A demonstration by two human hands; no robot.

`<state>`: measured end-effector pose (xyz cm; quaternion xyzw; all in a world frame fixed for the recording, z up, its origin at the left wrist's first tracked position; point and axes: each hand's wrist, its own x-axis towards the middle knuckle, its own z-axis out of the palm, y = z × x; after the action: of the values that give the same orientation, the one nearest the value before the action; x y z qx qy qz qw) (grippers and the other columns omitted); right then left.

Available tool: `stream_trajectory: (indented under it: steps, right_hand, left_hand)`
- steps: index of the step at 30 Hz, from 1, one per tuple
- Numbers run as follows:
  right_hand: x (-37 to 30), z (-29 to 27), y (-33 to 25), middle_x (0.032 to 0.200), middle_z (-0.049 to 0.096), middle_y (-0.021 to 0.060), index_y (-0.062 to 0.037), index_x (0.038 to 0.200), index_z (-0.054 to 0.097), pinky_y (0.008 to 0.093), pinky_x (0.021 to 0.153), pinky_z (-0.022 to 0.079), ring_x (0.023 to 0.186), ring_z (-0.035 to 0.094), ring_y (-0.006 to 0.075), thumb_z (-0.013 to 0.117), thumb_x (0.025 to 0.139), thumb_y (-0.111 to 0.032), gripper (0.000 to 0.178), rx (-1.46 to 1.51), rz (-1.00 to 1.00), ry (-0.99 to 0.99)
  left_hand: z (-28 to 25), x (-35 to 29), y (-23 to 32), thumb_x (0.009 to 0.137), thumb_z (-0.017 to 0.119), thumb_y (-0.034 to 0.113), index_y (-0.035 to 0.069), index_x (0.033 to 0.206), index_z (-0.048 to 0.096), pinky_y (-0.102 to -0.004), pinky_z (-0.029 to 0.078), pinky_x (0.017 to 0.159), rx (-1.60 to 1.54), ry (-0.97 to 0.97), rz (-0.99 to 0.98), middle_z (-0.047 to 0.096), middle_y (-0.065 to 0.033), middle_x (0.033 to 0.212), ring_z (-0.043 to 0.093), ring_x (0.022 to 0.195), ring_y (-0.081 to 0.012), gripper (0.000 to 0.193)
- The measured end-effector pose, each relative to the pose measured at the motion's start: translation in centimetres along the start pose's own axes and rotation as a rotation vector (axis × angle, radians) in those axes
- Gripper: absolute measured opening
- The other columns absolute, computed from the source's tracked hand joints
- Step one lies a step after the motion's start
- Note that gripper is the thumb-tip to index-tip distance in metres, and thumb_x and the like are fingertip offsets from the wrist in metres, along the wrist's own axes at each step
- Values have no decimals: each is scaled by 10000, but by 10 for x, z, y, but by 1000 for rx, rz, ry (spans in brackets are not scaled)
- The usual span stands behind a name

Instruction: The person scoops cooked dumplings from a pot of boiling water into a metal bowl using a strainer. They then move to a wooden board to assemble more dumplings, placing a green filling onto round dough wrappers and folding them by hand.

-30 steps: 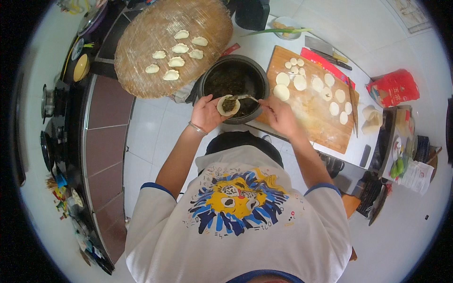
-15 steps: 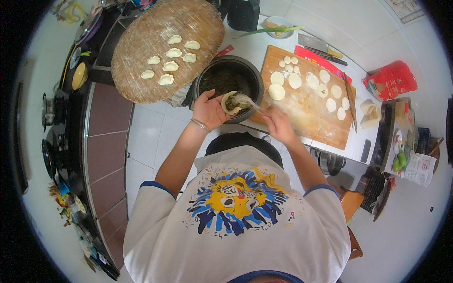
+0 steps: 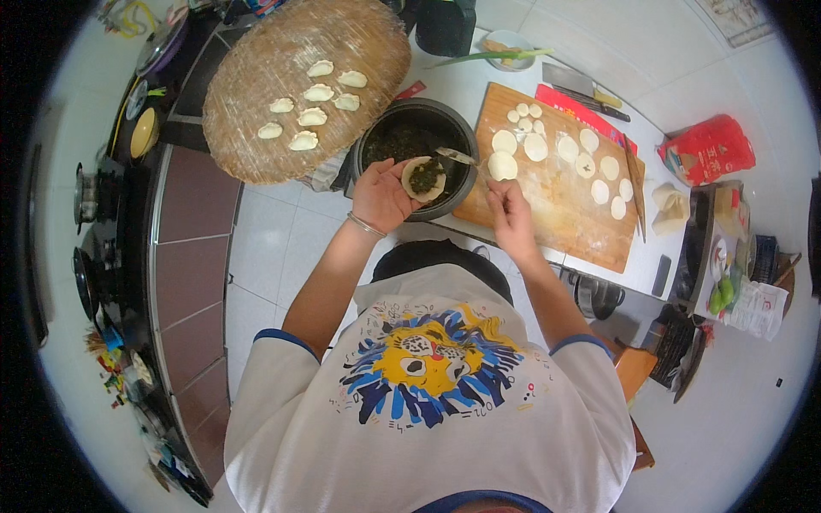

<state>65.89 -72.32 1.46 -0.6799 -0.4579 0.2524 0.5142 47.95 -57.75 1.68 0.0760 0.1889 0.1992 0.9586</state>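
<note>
Spoon moved off pale wrapper; dark-green filling heaped.

Fairly bright, even light fills the view; its source cannot be told. Inside the dark pot everything sinks into deep shadow, while the shirt on the near side of the pot and the tiled wall to its right look pale, with soft shading. Left of the pot, the cabinet front bows under fisheye distortion, small clutter farther left turns soft, and black vignetting with a bluish fringe surrounds everything.
</note>
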Motion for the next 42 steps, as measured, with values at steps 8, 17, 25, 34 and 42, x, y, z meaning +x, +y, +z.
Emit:
stream_trajectory:
  steps: [8,17,25,34,42]
  right_hand:
    - [-8,5,-8,771,570,145,24,903,517,316,597,442,670,565,250,511,813,6,92,-124,-94,-49]
    - [-12,3,-18,773,540,153,8,918,545,364,585,443,676,550,321,526,786,11,133,-199,-247,-73]
    - [-14,8,-18,783,540,162,6,956,542,369,585,443,688,553,324,524,799,-14,159,-249,-225,-23]
    - [-19,15,-18,795,551,166,19,959,544,367,602,444,704,552,327,523,814,-26,153,-202,-82,68]
    - [-23,21,-18,805,551,173,23,944,542,351,615,447,705,559,325,527,813,-22,139,-150,-95,93]
  left_hand:
    - [4,-1,-1,860,339,312,-29,1188,421,-397,366,955,4,23,16,492,-165,1182,473,1108,-290,480]
    - [-2,6,-4,865,345,327,-22,1231,383,-397,349,971,33,-3,32,463,-163,1223,452,1135,-285,507]
    - [3,8,-9,864,353,324,-21,1233,380,-399,344,975,3,-15,71,454,-164,1232,444,1141,-284,506]
    - [6,8,-13,856,360,338,-22,1219,405,-404,334,981,-14,-8,154,451,-165,1242,435,1152,-278,513]
    - [3,10,-17,852,336,336,-10,1224,414,-409,319,995,-41,6,186,449,-157,1250,428,1161,-278,514]
